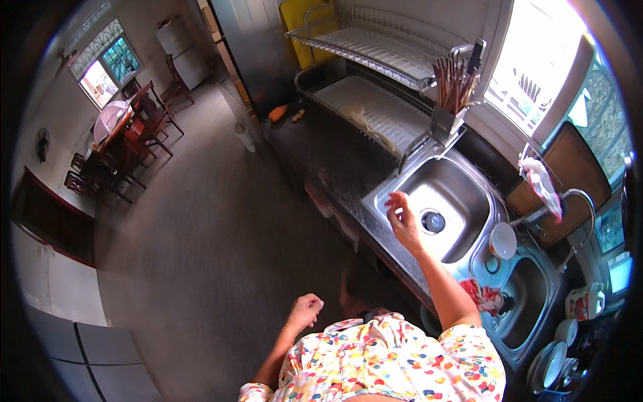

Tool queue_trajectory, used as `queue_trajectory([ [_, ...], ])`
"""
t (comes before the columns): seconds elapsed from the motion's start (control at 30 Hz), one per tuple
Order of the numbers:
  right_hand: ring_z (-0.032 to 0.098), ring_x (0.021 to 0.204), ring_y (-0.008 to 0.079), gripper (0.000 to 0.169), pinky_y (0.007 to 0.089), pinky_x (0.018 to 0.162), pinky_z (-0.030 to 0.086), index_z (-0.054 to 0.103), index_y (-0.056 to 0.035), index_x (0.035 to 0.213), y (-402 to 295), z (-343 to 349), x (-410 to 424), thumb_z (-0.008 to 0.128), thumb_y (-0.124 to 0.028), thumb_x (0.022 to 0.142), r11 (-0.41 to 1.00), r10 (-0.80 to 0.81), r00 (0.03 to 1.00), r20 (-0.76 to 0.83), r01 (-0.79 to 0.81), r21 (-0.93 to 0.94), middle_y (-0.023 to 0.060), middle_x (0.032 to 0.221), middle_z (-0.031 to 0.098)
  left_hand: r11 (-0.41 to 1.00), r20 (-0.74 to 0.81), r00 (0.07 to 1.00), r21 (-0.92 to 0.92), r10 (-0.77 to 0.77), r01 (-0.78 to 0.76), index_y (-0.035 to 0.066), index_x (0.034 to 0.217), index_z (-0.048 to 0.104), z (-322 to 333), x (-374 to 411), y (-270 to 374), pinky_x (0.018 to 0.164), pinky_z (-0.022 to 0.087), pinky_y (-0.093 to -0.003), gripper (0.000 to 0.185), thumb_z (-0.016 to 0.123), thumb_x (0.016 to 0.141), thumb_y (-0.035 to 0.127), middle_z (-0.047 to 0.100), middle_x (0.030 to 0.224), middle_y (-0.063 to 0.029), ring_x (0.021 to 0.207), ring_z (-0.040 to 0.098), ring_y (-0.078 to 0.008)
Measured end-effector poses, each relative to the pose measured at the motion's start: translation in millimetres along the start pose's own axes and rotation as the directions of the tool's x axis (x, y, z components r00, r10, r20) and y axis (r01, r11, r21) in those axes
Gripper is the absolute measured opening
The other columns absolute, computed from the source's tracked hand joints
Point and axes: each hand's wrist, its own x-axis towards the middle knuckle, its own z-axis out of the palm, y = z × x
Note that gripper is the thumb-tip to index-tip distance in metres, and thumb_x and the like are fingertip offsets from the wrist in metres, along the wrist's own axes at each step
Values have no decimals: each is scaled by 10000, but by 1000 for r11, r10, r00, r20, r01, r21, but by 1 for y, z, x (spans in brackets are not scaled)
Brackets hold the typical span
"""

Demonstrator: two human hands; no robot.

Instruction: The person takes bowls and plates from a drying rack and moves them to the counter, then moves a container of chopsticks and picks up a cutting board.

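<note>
My right hand (403, 221) hangs over the front left rim of a stainless steel sink basin (464, 193), its fingers bent and apart with nothing between them. A round drain strainer (433, 221) sits in the bottom of that basin. Over the floor, away from the counter, my left hand (305, 310) is loosely curled, and no object shows in it. Right of the basin, a white bowl (503, 241) rests on the sink deck near the faucet (582, 196). A red cloth (479, 296) lies at the edge of the second basin (527, 286).
A two-tier metal dish rack (371, 45) stands at the back of the black counter (346, 145). Chopsticks (447, 83) fill a metal holder (447, 123) at its corner. Stacked plates (547, 367) and a white jug (585, 301) are at right. A dining table and chairs (155, 113) stand across the room.
</note>
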Motion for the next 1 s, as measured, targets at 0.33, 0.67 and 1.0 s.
queue_trajectory([
  [0.33,463,1030,413,497,461,865,408,426,-49,1194,84,44,251,596,-173,743,777,-33,998,-53,-8,-629,196,1154,487,993,-98,991,-66,91,-98,0,839,579,-78,99,105,354,389,-228,166,522,854,155,526,595,-22,435,479,-79],
  [0.67,574,893,396,390,455,762,462,552,-2,1008,155,38,317,566,-330,798,856,239,967,93,-164,-490,254,916,595,1000,136,991,-20,21,-18,14,822,564,-121,184,145,391,406,-222,150,525,854,156,519,613,-18,482,502,-83],
  [1.0,589,891,388,473,437,767,477,509,-47,1072,138,46,333,675,-244,676,636,410,911,40,-255,-728,241,908,614,981,273,953,103,129,-162,13,832,575,-168,273,217,379,400,-226,174,530,855,180,527,584,-21,452,498,-84],
])
